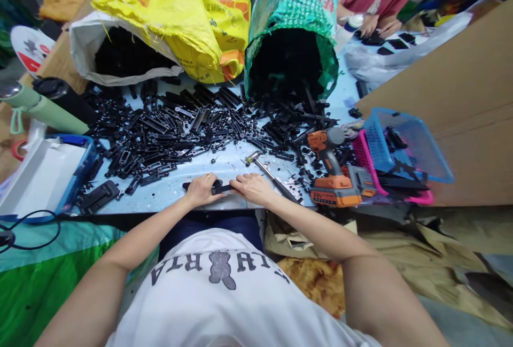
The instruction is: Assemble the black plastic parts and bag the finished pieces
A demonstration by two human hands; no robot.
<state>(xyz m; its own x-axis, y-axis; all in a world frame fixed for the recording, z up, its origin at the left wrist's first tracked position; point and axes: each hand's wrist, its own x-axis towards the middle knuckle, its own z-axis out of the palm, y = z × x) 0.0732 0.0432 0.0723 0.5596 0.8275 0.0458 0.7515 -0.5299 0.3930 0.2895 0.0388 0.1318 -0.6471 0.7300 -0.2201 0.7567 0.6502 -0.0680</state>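
Close to the table's front edge, my left hand (201, 190) and my right hand (252, 187) are both closed on one long black plastic part (222, 189). It lies crosswise between them, its left end poking out past my left fingers. Which exact piece it is, I cannot make out, as my fingers cover much of it. A small hammer (267, 169) with a dark grip rests just beyond my right hand. Farther back, a heap of loose black parts (160, 133) spreads across the light blue table (188, 168).
An orange cordless drill (334, 170) stands at the right, beside a blue basket (412, 141). A yellow sack (180, 21) and a green sack (294, 21) lie open at the back. Bottles (44, 106) and a blue tray (76, 176) are at left. A co-worker's hands (379, 26) show behind.
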